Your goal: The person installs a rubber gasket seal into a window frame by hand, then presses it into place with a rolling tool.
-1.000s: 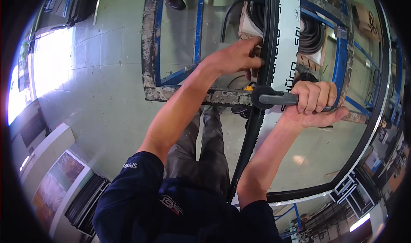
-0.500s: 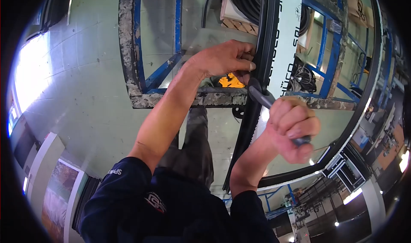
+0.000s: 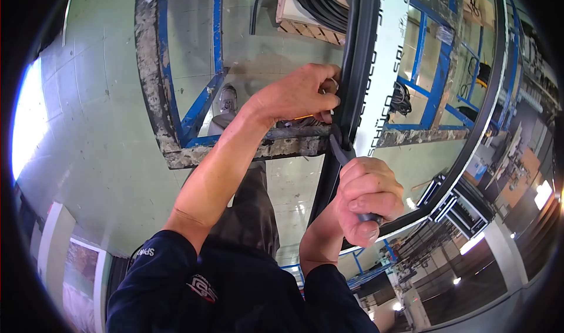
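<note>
**Roller hand swung low while the other hand kept the gasket pinned**

Over the last second I watched my right hand (image 3: pixel 365 199) drop. It had been level with the frame, holding the tool's handle out sideways; by this moment it sat lower and closer to my body, fist clenched around the dark handle, so that the roller tool (image 3: pixel 341 148) angled upward to the black gasket (image 3: pixel 354 57) on the frame's edge. The wheel end was mostly hidden against the dark rubber, so I could not tell whether it was truly seated in the groove.

My left hand (image 3: pixel 296 95) had barely shifted. Its fingertips (image 3: pixel 326 92) were pinched on the gasket just above the tool's tip, touching the rubber and pressing it against the window frame (image 3: pixel 379 69), the white profile with grey lettering that stood nearly upright in front of me.

The view had also slid: the blue steel rack (image 3: pixel 202 107) behind the glass sat further left and lower than before, and a shoe (image 3: pixel 227 98) showed through the pane.

I judged the change to mean the pressing had moved on to a new angle at the same spot, with the handle used as a lever from below. The gasket ran up the frame from the pinch point, out of view at the top.
</note>
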Available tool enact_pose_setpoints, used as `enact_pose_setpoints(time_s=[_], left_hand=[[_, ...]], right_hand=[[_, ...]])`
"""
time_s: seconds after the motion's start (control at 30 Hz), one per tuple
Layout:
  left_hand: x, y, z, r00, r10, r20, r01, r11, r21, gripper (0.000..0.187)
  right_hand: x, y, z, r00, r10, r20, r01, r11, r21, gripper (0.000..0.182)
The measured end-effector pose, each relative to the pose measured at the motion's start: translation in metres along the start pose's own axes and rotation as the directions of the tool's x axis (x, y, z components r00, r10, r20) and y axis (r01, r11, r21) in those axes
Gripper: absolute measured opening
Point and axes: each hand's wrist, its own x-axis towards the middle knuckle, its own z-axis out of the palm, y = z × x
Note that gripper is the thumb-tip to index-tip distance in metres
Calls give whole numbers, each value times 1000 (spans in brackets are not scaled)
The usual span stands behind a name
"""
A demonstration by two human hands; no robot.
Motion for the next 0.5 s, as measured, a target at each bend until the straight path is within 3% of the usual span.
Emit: enact_pose_setpoints(time_s=[0.1,0.2,0.4,0.5], left_hand=[[-1,-1,11,999,-50,-17,52,969,242,26],[-5,-10,17,1000,9,16,-14,926,378,22],[-16,-24,31,988,-21,-154,69,948,310,20],[-19,-28,23,994,-21,-110,53,954,294,23]], right_hand=[[-11,-9,-4,998,38,-42,-37,999,28,44],[-21,-16,-8,998,39,-50,-36,998,57,42],[-33,-14,-22,999,-39,-27,41,995,87,41],[-33,-11,-18,996,-77,-43,79,995,61,44]])
